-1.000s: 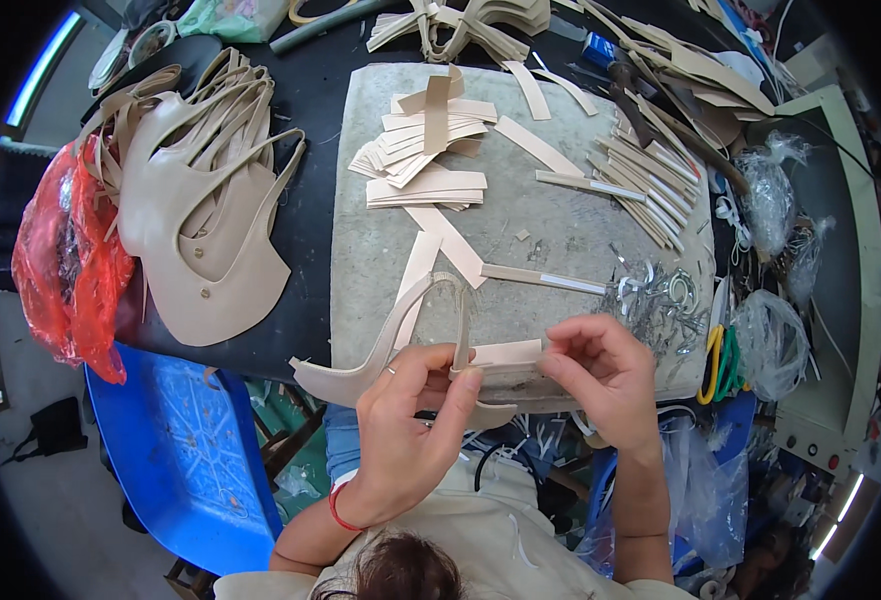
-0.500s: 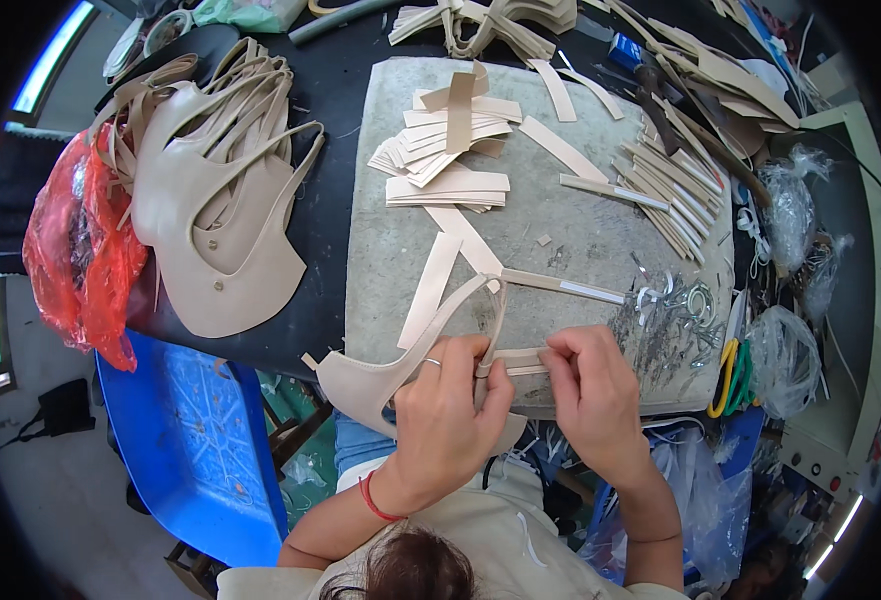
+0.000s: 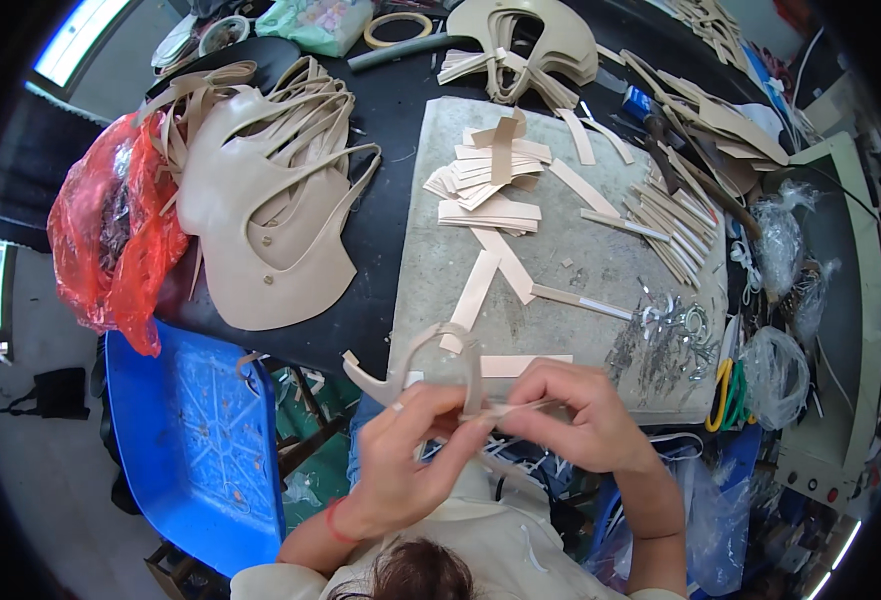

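Observation:
My left hand (image 3: 415, 445) is closed in a pinch on a beige leather shoe upper (image 3: 422, 345), whose curved strap arches up above the fingers. My right hand (image 3: 582, 412) pinches a narrow beige strip (image 3: 508, 410) that runs between both hands, close to the upper's strap. The fingers partly hide where strip and strap meet, so I cannot tell how they join. Both hands are at the near edge of the grey work board (image 3: 580, 310). Just beyond them lies a flat pale strip (image 3: 530, 366).
Pale strips (image 3: 490, 215) are piled on the board, with narrower strips (image 3: 675, 235) and metal rings (image 3: 695, 325) on its right. More uppers (image 3: 305, 290) are heaped at left beside a red plastic bag (image 3: 110, 240). A blue tub (image 3: 200, 450) stands below; scissors (image 3: 725, 390) lie at right.
My hands have lifted the upper and strip toward my body, and the upper has turned. A flat strip on the board has come into sight. The whole view has shifted slightly.

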